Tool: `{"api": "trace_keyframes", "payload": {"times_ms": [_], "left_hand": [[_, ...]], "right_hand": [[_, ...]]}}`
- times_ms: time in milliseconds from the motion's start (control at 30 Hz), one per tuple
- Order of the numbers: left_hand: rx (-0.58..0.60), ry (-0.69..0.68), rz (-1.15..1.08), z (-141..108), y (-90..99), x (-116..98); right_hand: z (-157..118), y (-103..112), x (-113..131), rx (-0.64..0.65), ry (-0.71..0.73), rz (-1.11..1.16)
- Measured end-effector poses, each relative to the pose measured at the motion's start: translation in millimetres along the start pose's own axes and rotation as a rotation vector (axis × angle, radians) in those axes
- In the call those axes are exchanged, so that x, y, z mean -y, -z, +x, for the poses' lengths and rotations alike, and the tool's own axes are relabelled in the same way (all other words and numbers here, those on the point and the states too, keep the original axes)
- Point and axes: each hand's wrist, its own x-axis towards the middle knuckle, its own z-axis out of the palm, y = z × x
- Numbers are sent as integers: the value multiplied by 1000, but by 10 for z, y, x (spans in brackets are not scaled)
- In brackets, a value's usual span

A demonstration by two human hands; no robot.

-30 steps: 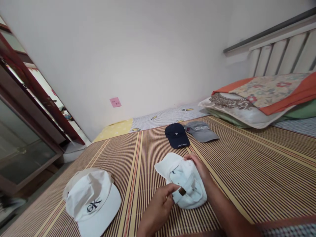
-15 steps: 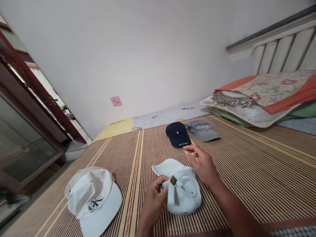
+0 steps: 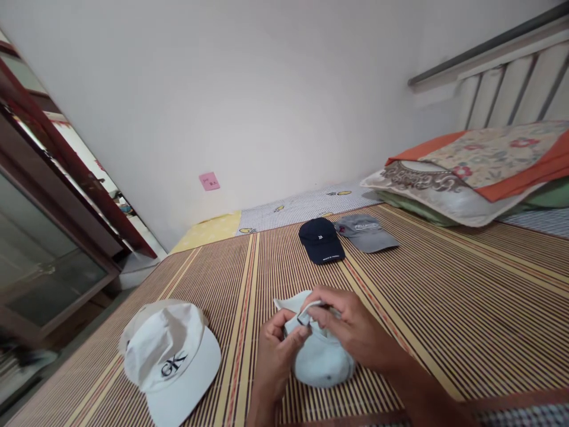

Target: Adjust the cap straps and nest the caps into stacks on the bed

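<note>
A pale mint baseball cap (image 3: 324,362) lies on the striped mat, its brim pointing away from me and its back strap toward me. My left hand (image 3: 278,350) pinches the left side of the cap's back strap between thumb and fingers. From the right, my right hand (image 3: 349,326) grips the strap (image 3: 306,317) as well, thumb and fingers pressed together on it. The two hands are close together over the cap's back opening. The fingers hide much of the strap and its fastening.
A white cap (image 3: 178,362) with dark letters sits at the left, over a beige one. Farther off, a navy cap (image 3: 320,240) and a grey cap (image 3: 367,233) lie side by side on the mat (image 3: 213,284). Stacked pillows (image 3: 444,184) stand at the back right, against a wall.
My right hand has come down and left from beside the cap and has taken hold of the strap. The strap's loose end, which hung down before, is now folded up between the fingers.
</note>
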Motion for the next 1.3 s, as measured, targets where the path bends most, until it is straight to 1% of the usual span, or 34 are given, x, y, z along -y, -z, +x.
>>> {"api": "trace_keyframes", "payload": {"times_ms": [67, 100, 167, 300, 400, 433, 500, 600, 700, 867, 900, 933, 1000, 1067, 1100, 1133, 1200, 1267, 1300], "left_hand": [[8, 10, -12, 0, 18, 3], [14, 11, -13, -2, 25, 4], [29, 14, -21, -10, 31, 1], [17, 13, -71, -35, 21, -40], [-21, -5, -89, -51, 12, -92], [-31, -8, -99, -54, 11, -104], [-40, -4, -138, -59, 15, -112], [-24, 6, -226, -62, 26, -91], [-4, 0, -299, -73, 30, -85], [-11, -93, -400, -96, 69, -153], [-29, -107, -425, -88, 96, -157], [-61, -112, -455, -73, 129, -152], [-164, -114, -528, -27, 202, -120], [-259, -127, -588, 21, 260, -79], [-283, -137, -597, 39, 276, -66], [-291, -141, -585, 49, 280, -60], [-271, -135, -497, 44, 262, -74], [-236, -136, -357, 12, 230, -109], [-218, -144, -279, -7, 218, -126]], "right_hand": [[5, 39, -9, -50, -71, 103], [7, 58, -8, -42, -97, 129], [10, 88, 4, 19, -101, 108], [13, 125, 3, 149, -37, 16], [27, 156, -68, 206, -71, -14], [35, 169, -100, 193, -86, -35], [53, 200, -164, 122, -107, -77], [74, 242, -249, 38, -118, -96], [88, 266, -342, 11, -111, -88], [106, 352, -491, -160, -154, -108], [99, 384, -492, -146, -161, -79], [87, 415, -480, -87, -161, -30], [54, 458, -422, 112, -156, 64], [26, 455, -358, 283, -171, 70], [21, 434, -337, 324, -184, 35], [22, 404, -330, 334, -196, -5], [43, 332, -352, 279, -194, -37], [79, 276, -411, 145, -171, 43], [97, 261, -447, 50, -170, 117]]}}
